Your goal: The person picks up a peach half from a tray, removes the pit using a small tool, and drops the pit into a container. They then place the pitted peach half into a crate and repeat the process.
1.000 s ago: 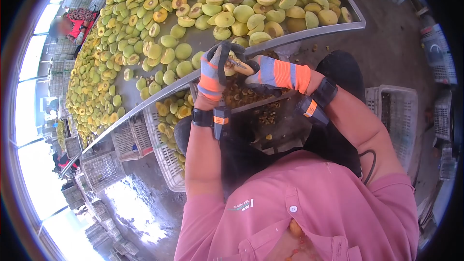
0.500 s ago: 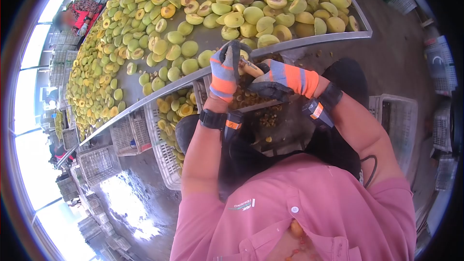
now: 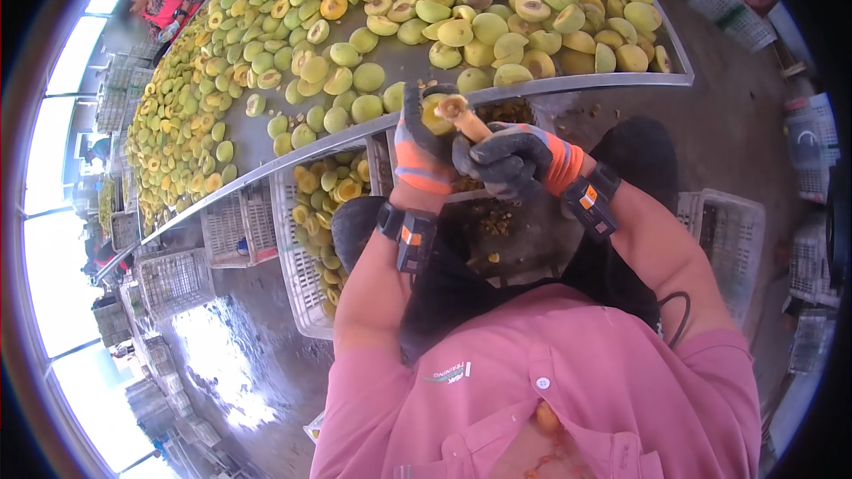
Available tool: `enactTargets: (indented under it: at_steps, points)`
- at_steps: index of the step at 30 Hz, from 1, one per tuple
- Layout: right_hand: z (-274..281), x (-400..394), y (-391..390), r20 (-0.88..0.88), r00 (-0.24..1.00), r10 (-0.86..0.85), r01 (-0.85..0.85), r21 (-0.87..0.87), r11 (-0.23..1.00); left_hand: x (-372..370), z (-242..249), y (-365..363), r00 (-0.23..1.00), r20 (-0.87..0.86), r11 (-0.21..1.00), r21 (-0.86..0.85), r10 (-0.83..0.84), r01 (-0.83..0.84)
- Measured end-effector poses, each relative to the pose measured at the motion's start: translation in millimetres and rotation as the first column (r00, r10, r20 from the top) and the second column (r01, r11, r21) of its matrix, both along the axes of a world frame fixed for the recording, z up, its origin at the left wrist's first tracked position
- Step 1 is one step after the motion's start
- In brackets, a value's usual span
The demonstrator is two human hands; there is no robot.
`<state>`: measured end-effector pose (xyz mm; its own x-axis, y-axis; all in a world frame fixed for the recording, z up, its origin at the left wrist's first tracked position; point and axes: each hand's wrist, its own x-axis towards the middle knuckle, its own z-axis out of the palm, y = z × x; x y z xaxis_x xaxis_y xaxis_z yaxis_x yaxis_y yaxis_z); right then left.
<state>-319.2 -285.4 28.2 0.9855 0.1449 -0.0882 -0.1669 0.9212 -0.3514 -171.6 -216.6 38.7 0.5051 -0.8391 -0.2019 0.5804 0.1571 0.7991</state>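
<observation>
Orange, grey and blue gloves with dark palms cover both hands in my head view. My left hand is partly curled around a yellow-green stone-fruit half, with one finger reaching up beside it. My right hand is closed, its fingers wrapped about a wooden-handled tool that slants up and left towards the fruit. A brownish, pulpy piece sits at the tool's upper end, right against the fruit half from where I watch; I can't tell whether the two touch, and the tip is hidden from me.

Both hands are just on my side of the worktable's metal rim. Beyond it, halved green and yellow stone fruit covers much of the table, some cut faces up. Below the rim, to the left of my left forearm, a white plastic crate holds more halves. Another pale crate stands on the floor to my right. Far off at upper left, I make out a person in red beside the table.
</observation>
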Motion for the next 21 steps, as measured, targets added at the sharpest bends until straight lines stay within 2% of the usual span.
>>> enactTargets:
  at_steps: [1, 2, 3, 4, 5, 6, 7, 8, 9, 10, 11, 12, 13, 14, 15, 16, 17, 19, 20, 21]
  points:
    - [-0.3, 0.4, -1.0, -0.072, 0.996, -0.057, 0.055, -0.023, 0.998, 4.0, 10.1, 2.4, 0.993, -0.119, 0.999, 0.050, 0.001, 0.005]
    - [-2.1, -0.1, -2.4, -0.147, 0.986, -0.083, 0.039, -0.281, 0.959, 9.1, 15.9, 5.8, 0.972, -0.235, 0.995, 0.101, 0.007, 0.017]
    - [-4.5, 0.3, -5.4, -0.210, 0.969, -0.127, -0.001, -0.519, 0.855, 18.3, 15.7, 6.6, 0.991, -0.123, 0.987, 0.159, 0.051, -0.031]
    - [-6.8, 1.7, -8.5, -0.257, 0.949, -0.183, -0.063, -0.721, 0.690, 24.9, 16.2, 8.5, 0.990, -0.096, 0.977, 0.195, 0.102, -0.082]
    - [-15.3, 7.1, -8.3, -0.340, 0.909, -0.242, -0.173, -0.835, 0.523, 30.6, 17.5, 10.3, 0.986, -0.066, 0.964, 0.227, 0.155, -0.137]
    - [-45.5, 8.3, -3.2, -0.121, 0.907, -0.402, -0.086, -0.991, 0.103, 37.0, 21.4, 12.7, 0.978, -0.034, 0.947, 0.258, 0.206, -0.191]
    - [-61.9, 10.3, -2.1, -0.125, 0.909, -0.397, -0.239, -0.938, -0.252, 53.1, 5.8, 24.9, 0.996, 0.065, 0.993, 0.093, 0.064, -0.070]
    - [-70.4, 10.8, -1.2, -0.132, 0.908, -0.398, -0.356, -0.744, -0.565, 63.1, 2.4, 35.2, 0.969, 0.227, 0.988, 0.091, 0.102, -0.125]
    - [-63.7, 11.2, 0.7, -0.198, 0.873, -0.445, -0.379, -0.851, -0.365, 70.1, 1.3, 45.6, 0.915, 0.381, 0.981, 0.082, 0.130, -0.173]
    - [-48.3, 13.7, 0.6, -0.272, 0.836, -0.477, -0.382, -0.912, -0.148, 76.3, 6.5, 56.1, 0.713, 0.692, 0.971, 0.073, 0.113, -0.226]
    - [-38.8, 14.6, -2.0, -0.348, 0.799, -0.490, -0.362, -0.930, 0.070, 82.3, 11.5, 66.7, 0.411, 0.905, 0.943, 0.036, 0.110, -0.331]
    - [-38.9, 14.4, -6.2, -0.375, 0.788, -0.488, -0.341, -0.926, 0.161, 90.1, 21.1, 81.5, -0.147, 0.989, 0.908, -0.056, -0.006, -0.414]
    - [-40.7, 15.5, -9.7, -0.402, 0.779, -0.482, -0.314, -0.915, 0.255, 105.7, 17.6, 99.9, 0.276, 0.956, 0.882, 0.043, 0.101, -0.470]
    - [-41.9, 16.1, -11.5, -0.426, 0.769, -0.476, -0.279, -0.894, 0.350, 131.5, 2.1, 123.8, 0.392, 0.919, 0.830, 0.186, 0.043, -0.525]
    - [-40.6, 14.6, -12.0, -0.472, 0.770, -0.430, -0.232, -0.834, 0.501, 154.5, -10.3, 145.8, 0.506, 0.862, 0.763, 0.331, -0.006, -0.555]
    - [-39.1, 12.1, -12.2, -0.508, 0.774, -0.379, -0.181, -0.750, 0.636, 175.0, -25.2, 164.2, 0.372, 0.895, 0.614, 0.442, -0.247, -0.654]
    - [-37.2, 10.4, -12.1, -0.533, 0.783, -0.321, -0.131, -0.645, 0.753, 166.8, -18.9, 168.0, 0.200, 0.890, 0.548, 0.416, -0.410, -0.726]
    - [-31.8, 14.6, -7.4, -0.530, 0.768, -0.361, -0.171, -0.712, 0.681, 139.8, 5.7, 169.8, -0.113, 0.701, 0.426, 0.289, -0.704, -0.857]
    - [-29.6, 17.6, -3.5, -0.528, 0.761, -0.378, -0.195, -0.741, 0.643, 137.9, 10.7, 160.6, -0.042, 0.815, 0.551, 0.352, -0.577, -0.756]
    - [-35.5, 21.5, 2.4, -0.415, 0.785, -0.461, -0.259, -0.895, 0.364, 138.7, 13.0, 143.9, 0.062, 0.895, 0.672, 0.377, -0.442, -0.638]
